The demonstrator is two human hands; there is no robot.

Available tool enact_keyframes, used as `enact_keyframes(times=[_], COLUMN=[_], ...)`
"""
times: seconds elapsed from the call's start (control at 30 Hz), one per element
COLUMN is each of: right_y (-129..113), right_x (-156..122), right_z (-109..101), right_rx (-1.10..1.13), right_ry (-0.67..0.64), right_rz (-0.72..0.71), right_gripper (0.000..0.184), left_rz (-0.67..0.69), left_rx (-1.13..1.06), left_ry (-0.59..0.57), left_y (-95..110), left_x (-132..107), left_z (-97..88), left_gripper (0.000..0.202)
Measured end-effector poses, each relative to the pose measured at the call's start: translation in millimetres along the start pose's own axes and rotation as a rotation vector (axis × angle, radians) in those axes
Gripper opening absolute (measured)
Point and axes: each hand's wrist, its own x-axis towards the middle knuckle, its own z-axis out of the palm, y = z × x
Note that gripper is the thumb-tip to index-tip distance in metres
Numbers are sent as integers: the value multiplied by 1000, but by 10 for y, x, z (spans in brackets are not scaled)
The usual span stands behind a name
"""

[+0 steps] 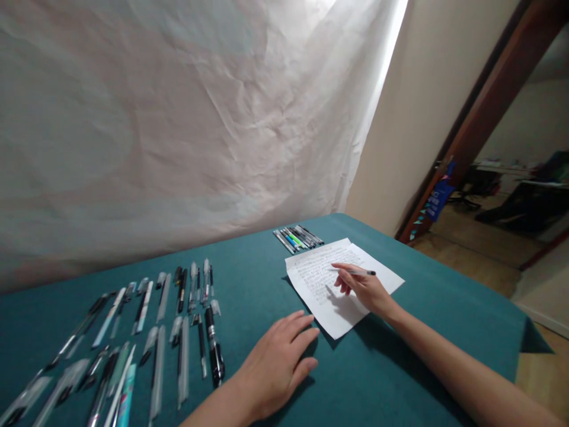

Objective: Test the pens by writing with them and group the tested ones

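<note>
My right hand (364, 289) rests on a white sheet of paper (324, 290) covered with handwriting and is closed around a pen (358, 271), whose tip touches the sheet. My left hand (278, 362) lies flat on the teal tablecloth (249, 284), fingers stretched out and slightly apart, holding nothing, its fingertips just short of the paper's near corner.
Several pens and pen parts (146, 332) lie spread in rows on the left of the table. A small group of pens (297, 238) lies beyond the paper. A white sheet hangs behind. A doorway opens at the right, and the table's right edge drops to the floor.
</note>
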Motion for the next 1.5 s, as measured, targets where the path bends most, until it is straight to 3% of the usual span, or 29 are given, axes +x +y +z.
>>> enact_keyframes(times=[0.27,0.43,0.57,0.93,1.5], right_y=[173,173,164,290,317], right_x=[-8,-12,-4,9,-8], right_z=[-111,-82,-108,-128,-111], right_rx=[-120,14,-71,-242,-291], right_ry=[109,7,-48,12,-18], right_rz=[33,62,16,-33,-125], right_gripper=[29,23,17,17,16], left_rz=[41,31,29,26,32], left_rx=[57,51,55,255,301], left_ry=[-182,-186,-191,-314,-316], left_y=[14,18,27,23,19], left_x=[52,67,67,94,94], left_z=[-2,-13,-29,-28,-29], left_gripper=[53,53,52,55,55])
